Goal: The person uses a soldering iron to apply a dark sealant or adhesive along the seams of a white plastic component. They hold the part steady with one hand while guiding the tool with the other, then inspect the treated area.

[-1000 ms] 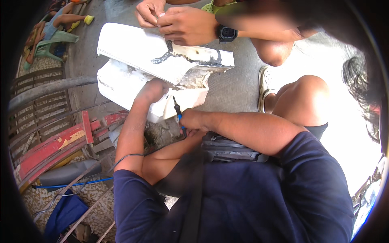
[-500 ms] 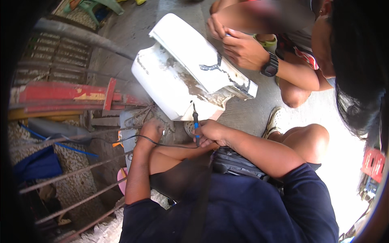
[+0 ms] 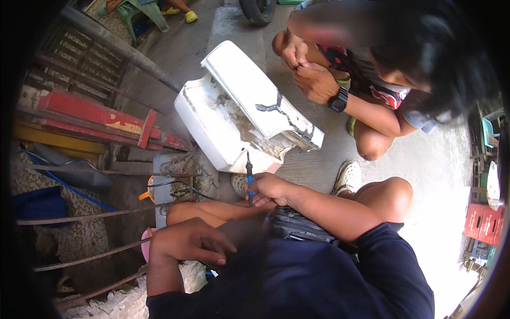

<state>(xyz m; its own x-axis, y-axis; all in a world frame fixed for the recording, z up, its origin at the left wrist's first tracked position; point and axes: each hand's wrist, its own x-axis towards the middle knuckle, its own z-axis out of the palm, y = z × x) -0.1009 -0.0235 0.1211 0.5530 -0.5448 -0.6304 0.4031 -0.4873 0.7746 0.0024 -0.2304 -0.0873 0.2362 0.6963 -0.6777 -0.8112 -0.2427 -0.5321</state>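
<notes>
My right hand (image 3: 270, 189) grips a soldering iron (image 3: 249, 170) with a blue and black handle, its tip pointing up at the lower edge of a white plastic shell (image 3: 244, 87). Whether the tip touches the shell, I cannot tell. Dark jagged lines run across the shell's upper panel, and its inside is dirty. A thin black cord (image 3: 186, 186) trails left from the iron. Near my left thigh hovers my left hand (image 3: 188, 242), fingers loosely extended, with nothing visible in it.
Across from me squats another person, both hands (image 3: 311, 74) together around something too small to make out. Metal bars (image 3: 101, 215) and red-painted metal (image 3: 101, 117) flank my left side. Red crates (image 3: 483, 223) stand at far right; a tyre (image 3: 257, 10) is at the back.
My left hand has drawn back from beside the shell toward my lap. The view has shifted, and the other person leans further in. The iron stays in my right hand.
</notes>
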